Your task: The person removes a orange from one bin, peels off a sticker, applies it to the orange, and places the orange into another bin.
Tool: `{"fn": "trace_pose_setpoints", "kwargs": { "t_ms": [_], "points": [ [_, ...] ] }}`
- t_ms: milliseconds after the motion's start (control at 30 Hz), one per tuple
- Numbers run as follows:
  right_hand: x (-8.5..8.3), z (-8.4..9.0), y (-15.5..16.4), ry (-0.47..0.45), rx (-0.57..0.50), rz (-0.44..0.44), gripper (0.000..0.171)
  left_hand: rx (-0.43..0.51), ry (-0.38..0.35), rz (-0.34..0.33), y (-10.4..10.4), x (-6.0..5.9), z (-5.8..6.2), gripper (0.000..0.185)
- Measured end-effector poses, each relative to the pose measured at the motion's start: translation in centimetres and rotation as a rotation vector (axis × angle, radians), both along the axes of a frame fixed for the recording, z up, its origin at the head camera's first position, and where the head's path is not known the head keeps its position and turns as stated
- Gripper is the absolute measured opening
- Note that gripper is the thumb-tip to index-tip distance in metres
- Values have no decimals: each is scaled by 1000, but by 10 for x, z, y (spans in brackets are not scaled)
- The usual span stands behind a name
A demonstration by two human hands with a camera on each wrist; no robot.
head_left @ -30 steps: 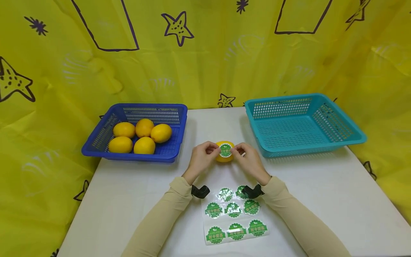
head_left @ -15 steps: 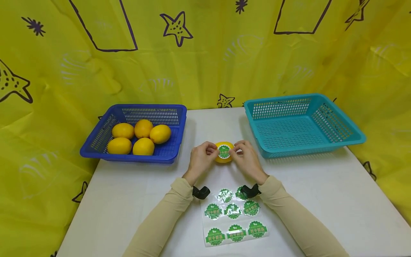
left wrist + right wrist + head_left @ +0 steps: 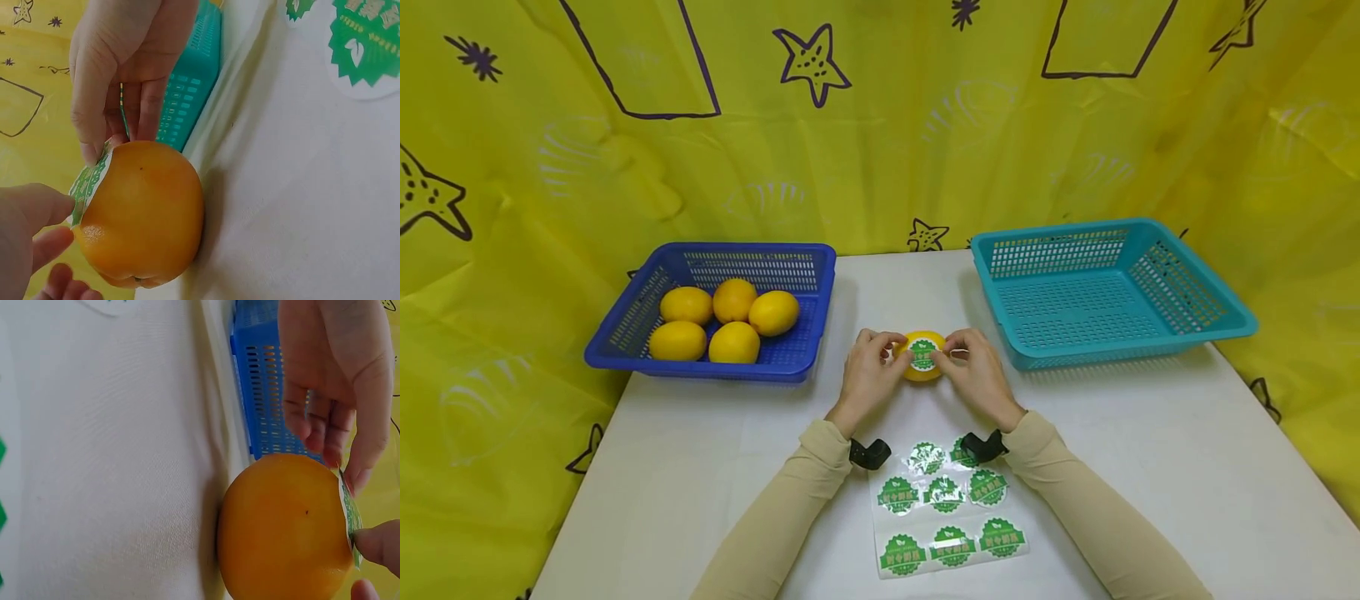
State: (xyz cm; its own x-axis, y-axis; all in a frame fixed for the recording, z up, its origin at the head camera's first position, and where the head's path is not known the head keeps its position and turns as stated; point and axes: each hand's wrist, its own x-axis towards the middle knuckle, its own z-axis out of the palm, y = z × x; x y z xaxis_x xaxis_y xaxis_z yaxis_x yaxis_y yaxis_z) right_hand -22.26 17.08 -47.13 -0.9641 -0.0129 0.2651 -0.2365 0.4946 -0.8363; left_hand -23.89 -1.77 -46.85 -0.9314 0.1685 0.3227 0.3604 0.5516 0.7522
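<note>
An orange (image 3: 922, 376) sits on the white table between the hands. A round green-and-white sticker (image 3: 923, 354) lies against its near, upper side, and in the right wrist view its upper edge stands slightly off the peel. My left hand (image 3: 867, 375) pinches the sticker's left edge between thumb and index finger. On the other side my right hand (image 3: 983, 382) pinches the right edge, its thumb on the printed face. The left wrist view shows the orange (image 3: 150, 209) close up, with the sticker seen edge-on. The sticker's back is hidden.
A sheet of several green stickers (image 3: 936, 521) lies in front, under the wrists. At the left stands a blue basket (image 3: 598, 357) with several oranges (image 3: 733, 342). A teal basket (image 3: 1060, 312) is at the right. A yellow curtain (image 3: 880, 150) hangs behind the table.
Both thumbs have shifted slightly inward over the sticker's face, and it sits a little lower on the orange. The baskets and the sheet have stayed put.
</note>
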Motion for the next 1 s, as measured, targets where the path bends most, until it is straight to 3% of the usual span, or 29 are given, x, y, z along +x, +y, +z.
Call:
{"fn": "trace_pose_setpoints", "kwargs": {
  "t_ms": [200,367,733,1000],
  "points": [
    [-3,0,-2,-48,-4,1,37,73,-125,-20,2,-3,-2,35],
    [-10,1,-8,-49,50,-12,45,42,-202,-50,7,-7,-3,54],
    [-12,-1,-16,-57,103,-85,41,13,-154,-63,13,-11,-10,53],
    [-13,0,-19,-92,29,-65,34,125,-216,-71,10,-13,-12,39]
  ]
}}
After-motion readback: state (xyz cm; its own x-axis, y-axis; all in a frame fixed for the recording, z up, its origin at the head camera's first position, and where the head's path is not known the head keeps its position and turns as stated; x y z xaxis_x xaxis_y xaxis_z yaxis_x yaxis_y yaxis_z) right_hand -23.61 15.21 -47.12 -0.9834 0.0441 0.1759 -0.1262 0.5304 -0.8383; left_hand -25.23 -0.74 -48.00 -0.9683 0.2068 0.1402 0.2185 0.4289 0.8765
